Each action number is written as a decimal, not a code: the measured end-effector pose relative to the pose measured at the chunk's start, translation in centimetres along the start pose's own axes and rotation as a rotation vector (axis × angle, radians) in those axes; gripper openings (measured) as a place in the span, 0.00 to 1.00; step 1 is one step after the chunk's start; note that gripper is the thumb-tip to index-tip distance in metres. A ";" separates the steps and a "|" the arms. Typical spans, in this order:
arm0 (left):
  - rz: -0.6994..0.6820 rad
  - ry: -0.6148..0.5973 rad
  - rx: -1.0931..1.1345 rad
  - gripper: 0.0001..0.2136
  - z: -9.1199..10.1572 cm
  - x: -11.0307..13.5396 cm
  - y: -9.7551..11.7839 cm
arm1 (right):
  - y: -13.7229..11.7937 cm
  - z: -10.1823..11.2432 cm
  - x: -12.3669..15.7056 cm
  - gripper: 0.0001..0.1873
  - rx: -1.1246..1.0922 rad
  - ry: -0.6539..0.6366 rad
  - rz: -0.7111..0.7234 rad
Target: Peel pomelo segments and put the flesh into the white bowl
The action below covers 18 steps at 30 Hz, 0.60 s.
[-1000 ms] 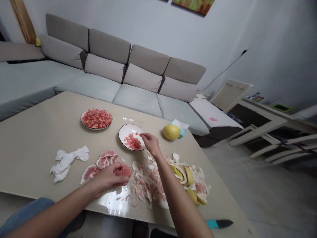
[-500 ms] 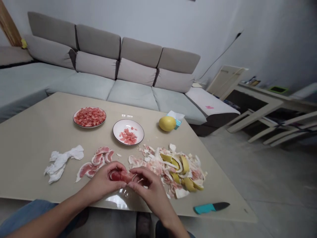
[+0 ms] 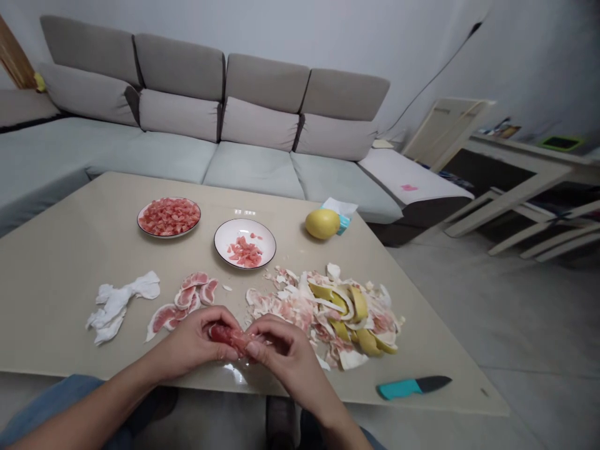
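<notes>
Above the front of the table, my left hand [image 3: 194,340] is closed around a red pomelo segment [image 3: 229,336]. The thumb and fingers of my right hand [image 3: 288,356] pinch the segment's right end, where thin skin shows. Unpeeled pomelo segments [image 3: 191,294] with white skin lie just beyond my left hand. Past my right hand spreads a heap of peel and membrane [image 3: 328,312], yellow-green and white. A white plate [image 3: 222,234] farther back holds some red pulp pieces [image 3: 246,251]. Another plate [image 3: 140,226] to its left is piled with red pulp [image 3: 169,215].
A knife [image 3: 412,387] with a turquoise handle lies near the front right edge of the table [image 3: 60,250]. Crumpled white tissue [image 3: 117,303] sits at left. A whole yellow pomelo [image 3: 322,223] rests beside a tissue pack [image 3: 344,220]. Behind stands a grey sofa [image 3: 255,165].
My right thumb has shifted on the segment's right end, and more torn pulp shows between my hands. The view has tilted slightly; the things on the table stay put.
</notes>
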<state>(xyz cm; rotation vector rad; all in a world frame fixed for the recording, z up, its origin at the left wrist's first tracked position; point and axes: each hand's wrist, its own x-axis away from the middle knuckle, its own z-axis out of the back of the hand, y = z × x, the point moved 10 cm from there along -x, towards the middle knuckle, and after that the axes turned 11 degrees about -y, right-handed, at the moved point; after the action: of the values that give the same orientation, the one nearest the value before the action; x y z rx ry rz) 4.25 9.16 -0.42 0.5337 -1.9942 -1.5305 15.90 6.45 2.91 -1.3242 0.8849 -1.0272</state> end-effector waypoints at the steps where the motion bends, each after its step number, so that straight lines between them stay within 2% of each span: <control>1: 0.002 -0.018 0.015 0.10 -0.2 0.0 0.0 | 0.4 -0.2 -0.1 0.10 -0.070 -0.030 -0.010; 4: 0.004 -0.054 0.052 0.11 -0.5 0.1 0.2 | 1.9 -1.1 -0.2 0.12 -0.304 -0.118 -0.059; 7: -0.002 -0.016 0.008 0.12 0.0 0.1 0.4 | 3.0 -1.6 -0.2 0.14 -0.433 -0.130 -0.104; 9: -0.024 0.038 -0.083 0.12 0.6 0.2 0.7 | 3.1 -1.5 -0.2 0.15 -0.365 -0.105 -0.113; 12: -0.063 0.069 -0.180 0.11 0.7 0.2 1.3 | 2.3 -0.5 -0.2 0.20 -0.090 0.002 -0.087; 14: -0.067 0.067 -0.209 0.10 0.5 0.2 1.5 | 1.3 0.2 -0.1 0.16 0.076 0.074 -0.038; 16: -0.063 0.080 -0.217 0.11 0.6 0.2 1.5 | 1.0 0.4 -0.1 0.10 0.081 0.089 -0.007; 18: -0.068 0.096 -0.194 0.13 0.8 0.2 1.5 | 1.9 0.1 -0.3 0.10 -0.092 0.058 -0.028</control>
<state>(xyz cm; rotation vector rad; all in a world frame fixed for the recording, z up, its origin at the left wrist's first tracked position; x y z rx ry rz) 3.62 10.02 0.95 0.5882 -1.7491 -1.6860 16.06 6.66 0.97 -1.3928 0.9699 -1.0616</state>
